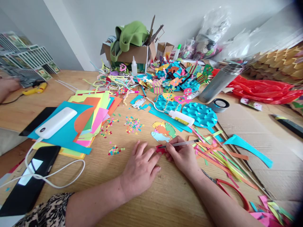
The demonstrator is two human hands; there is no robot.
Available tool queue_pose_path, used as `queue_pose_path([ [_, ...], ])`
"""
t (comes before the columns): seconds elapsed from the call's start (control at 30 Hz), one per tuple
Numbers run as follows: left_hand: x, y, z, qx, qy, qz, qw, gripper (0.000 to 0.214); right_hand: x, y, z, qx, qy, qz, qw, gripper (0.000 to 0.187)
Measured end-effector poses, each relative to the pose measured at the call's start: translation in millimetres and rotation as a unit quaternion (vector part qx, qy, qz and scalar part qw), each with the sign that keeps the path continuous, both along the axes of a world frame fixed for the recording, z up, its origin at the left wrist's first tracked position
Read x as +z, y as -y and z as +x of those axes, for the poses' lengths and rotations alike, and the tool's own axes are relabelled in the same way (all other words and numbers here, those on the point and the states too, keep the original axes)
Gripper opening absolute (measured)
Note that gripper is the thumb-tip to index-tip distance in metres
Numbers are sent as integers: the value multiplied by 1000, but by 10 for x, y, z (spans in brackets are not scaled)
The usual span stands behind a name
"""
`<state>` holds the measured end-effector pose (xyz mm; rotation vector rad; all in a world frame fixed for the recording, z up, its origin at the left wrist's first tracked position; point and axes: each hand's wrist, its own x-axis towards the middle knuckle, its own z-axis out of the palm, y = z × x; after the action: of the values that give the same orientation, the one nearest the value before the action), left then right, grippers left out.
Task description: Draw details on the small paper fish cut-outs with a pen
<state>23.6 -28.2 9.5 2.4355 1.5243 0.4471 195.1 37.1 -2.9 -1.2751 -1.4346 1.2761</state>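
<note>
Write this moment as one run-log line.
left hand: flat on table, touching red paper piece | right hand: gripping thin tool, tip at the piece

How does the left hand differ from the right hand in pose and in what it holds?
The left hand lies flat, fingers spread, holding nothing; the right hand is curled around a thin stick. Both meet at the small red paper piece on the wooden table.

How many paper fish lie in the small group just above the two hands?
4: a yellow fish at top left, an orange fish under it, a green fish at right, a blue fish lowest. Others may be hidden in the far pile.
</note>
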Motion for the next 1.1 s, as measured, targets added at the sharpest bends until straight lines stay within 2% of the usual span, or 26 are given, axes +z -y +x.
queue_pose_path([
  [1.1,4,6,-9,-3,-3,-8,1000,40,-15,6,14,-1,0,11,1000,22],
])
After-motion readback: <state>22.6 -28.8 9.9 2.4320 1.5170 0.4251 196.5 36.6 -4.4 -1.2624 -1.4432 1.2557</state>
